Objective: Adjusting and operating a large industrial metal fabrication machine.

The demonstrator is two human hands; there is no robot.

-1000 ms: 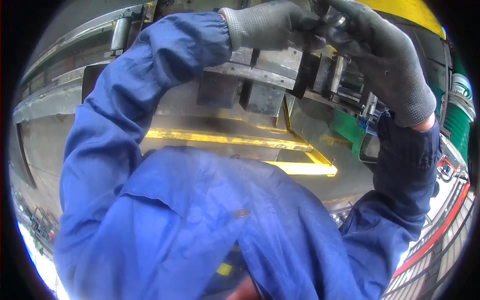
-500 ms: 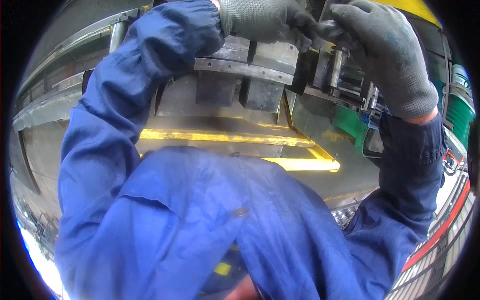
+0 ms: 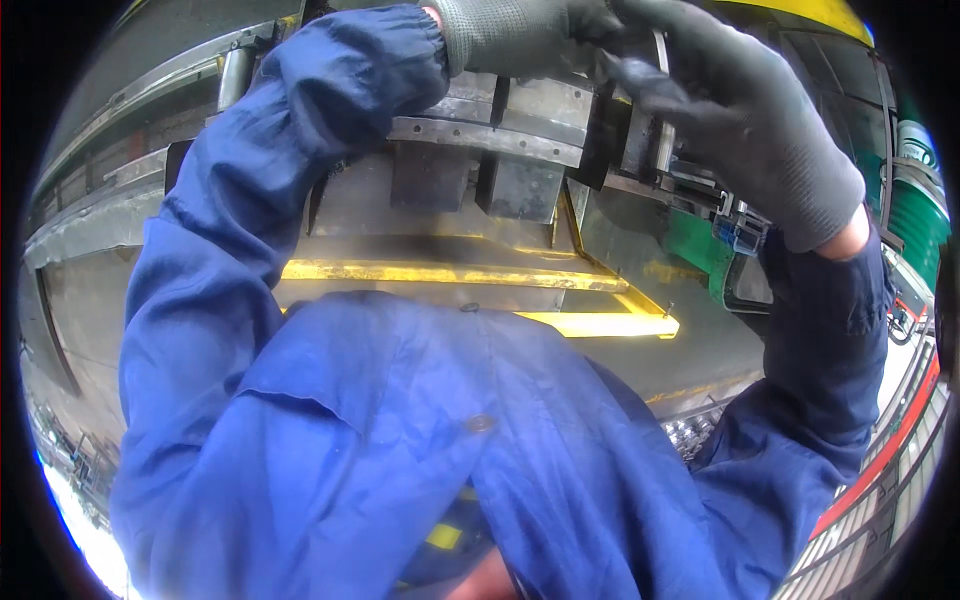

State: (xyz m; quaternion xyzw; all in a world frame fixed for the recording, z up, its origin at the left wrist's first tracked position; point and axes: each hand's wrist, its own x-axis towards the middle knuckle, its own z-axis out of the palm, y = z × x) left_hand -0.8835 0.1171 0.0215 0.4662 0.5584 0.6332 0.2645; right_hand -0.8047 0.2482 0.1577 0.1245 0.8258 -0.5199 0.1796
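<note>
Both my hands wear grey knitted work gloves and meet at the top of the view, in front of a metal machine. My left hand reaches in from the left with its fingers bent toward the right hand, which partly covers them. My right hand has its fingers and thumb curled together, smeared by motion. A narrow pale metal strip shows above and below the right fingers; I cannot tell whether it is held. Whatever lies between the two hands is hidden.
Below the hands runs a drilled metal bar. A yellow frame juts out lower down, near my body. To the right are a green bracket and a ribbed green hose. A metal post stands at left.
My right hand has moved left and turned, its fingers now overlapping the left hand's fingertips. The pale strip now shows by its fingers. My left hand has hardly shifted.
</note>
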